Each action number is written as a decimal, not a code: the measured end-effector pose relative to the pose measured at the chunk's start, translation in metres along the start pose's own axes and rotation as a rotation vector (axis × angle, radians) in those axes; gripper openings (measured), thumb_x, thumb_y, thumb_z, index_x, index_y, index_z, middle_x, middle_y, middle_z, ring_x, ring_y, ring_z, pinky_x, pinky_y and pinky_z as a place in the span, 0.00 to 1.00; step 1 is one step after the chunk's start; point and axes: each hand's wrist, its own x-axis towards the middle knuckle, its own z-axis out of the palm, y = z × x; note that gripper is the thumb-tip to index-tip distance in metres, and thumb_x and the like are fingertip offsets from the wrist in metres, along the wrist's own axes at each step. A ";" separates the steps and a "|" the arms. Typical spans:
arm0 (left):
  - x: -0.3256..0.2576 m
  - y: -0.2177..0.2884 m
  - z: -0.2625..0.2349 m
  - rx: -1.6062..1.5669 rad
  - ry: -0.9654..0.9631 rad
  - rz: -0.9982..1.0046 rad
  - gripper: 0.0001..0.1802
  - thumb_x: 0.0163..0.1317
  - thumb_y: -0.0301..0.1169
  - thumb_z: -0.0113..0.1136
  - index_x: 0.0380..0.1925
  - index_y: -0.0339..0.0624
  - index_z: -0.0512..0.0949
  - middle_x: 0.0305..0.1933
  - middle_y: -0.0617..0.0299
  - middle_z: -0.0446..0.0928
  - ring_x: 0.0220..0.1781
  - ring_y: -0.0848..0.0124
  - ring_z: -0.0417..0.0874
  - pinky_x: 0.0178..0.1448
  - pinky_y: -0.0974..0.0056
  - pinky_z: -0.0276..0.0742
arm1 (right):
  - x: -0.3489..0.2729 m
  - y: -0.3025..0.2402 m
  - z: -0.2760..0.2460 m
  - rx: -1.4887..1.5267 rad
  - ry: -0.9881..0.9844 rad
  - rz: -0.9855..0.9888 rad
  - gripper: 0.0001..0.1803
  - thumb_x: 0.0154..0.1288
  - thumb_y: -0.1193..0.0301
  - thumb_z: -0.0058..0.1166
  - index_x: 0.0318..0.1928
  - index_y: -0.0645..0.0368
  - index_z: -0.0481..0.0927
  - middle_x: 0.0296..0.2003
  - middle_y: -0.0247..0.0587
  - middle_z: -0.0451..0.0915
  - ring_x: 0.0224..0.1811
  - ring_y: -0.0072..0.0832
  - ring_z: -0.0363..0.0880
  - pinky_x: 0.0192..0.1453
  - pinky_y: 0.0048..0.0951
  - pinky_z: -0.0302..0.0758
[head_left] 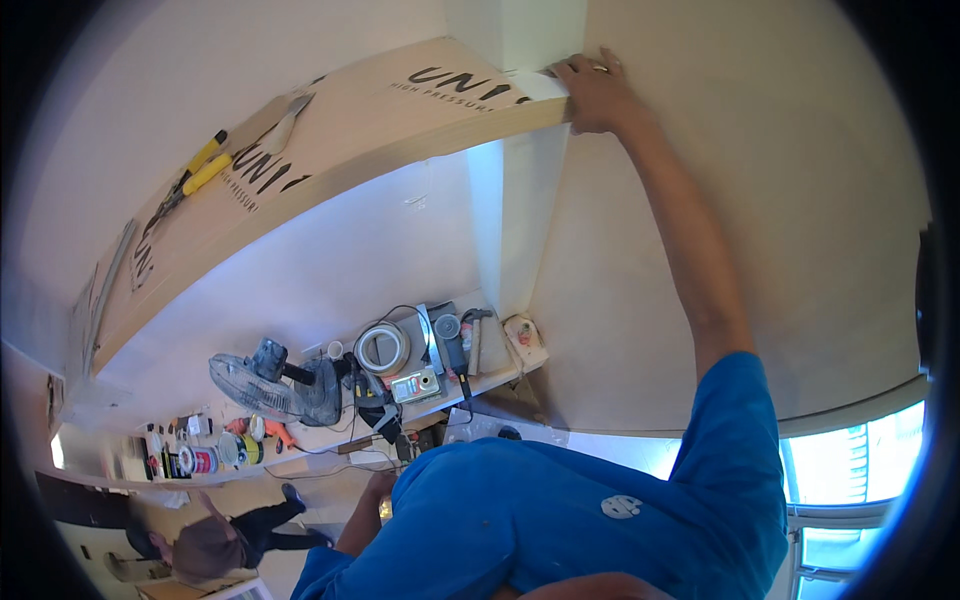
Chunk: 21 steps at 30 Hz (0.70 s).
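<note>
My right arm reaches up to the far right end of a long wooden shelf (400,148), where the shelf meets the walls. There my right hand (598,98) rests over the shelf's front corner, its fingers apart on top and against the wall. A small white patch (540,88) lies beside the fingertips. Low beside my blue shirt is my left hand (376,488), mostly hidden by my body, so its fingers do not show. On the shelf lie yellow-handled pliers (195,172) and a putty knife (285,128), well left of my right hand.
A grey metal strip (112,268) lies at the shelf's left end. Below, a counter carries a dusty fan (275,383), a tape roll (383,348), an angle grinder (452,345) and a hammer (475,335). Paint cans (200,459) stand further left. Another person (215,545) is at lower left.
</note>
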 end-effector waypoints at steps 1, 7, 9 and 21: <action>0.012 -0.019 0.012 0.111 -0.005 0.081 0.20 0.64 0.49 0.60 0.49 0.54 0.89 0.50 0.57 0.90 0.52 0.56 0.91 0.54 0.54 0.85 | 0.005 -0.001 0.005 -0.004 -0.009 -0.009 0.54 0.48 0.68 0.80 0.78 0.48 0.70 0.72 0.44 0.73 0.76 0.43 0.72 0.89 0.57 0.46; 0.045 -0.056 0.031 0.293 0.223 0.405 0.15 0.68 0.45 0.58 0.42 0.51 0.88 0.46 0.56 0.89 0.51 0.58 0.91 0.51 0.49 0.86 | 0.006 -0.002 0.015 0.277 0.037 -0.115 0.60 0.43 0.71 0.81 0.80 0.44 0.67 0.75 0.41 0.69 0.75 0.40 0.74 0.87 0.55 0.56; 0.050 -0.048 0.028 0.341 0.189 0.407 0.15 0.69 0.43 0.57 0.40 0.49 0.88 0.46 0.55 0.89 0.51 0.57 0.91 0.51 0.49 0.86 | 0.004 0.000 0.010 0.334 0.003 -0.148 0.59 0.44 0.69 0.81 0.80 0.43 0.67 0.76 0.41 0.68 0.75 0.41 0.73 0.85 0.55 0.59; -0.003 0.023 -0.029 -0.733 0.228 -0.170 0.19 0.67 0.45 0.65 0.37 0.37 0.88 0.37 0.51 0.90 0.35 0.61 0.92 0.47 0.53 0.87 | -0.122 -0.037 0.046 0.167 0.130 0.287 0.37 0.64 0.57 0.74 0.68 0.61 0.79 0.68 0.50 0.80 0.79 0.46 0.69 0.84 0.53 0.59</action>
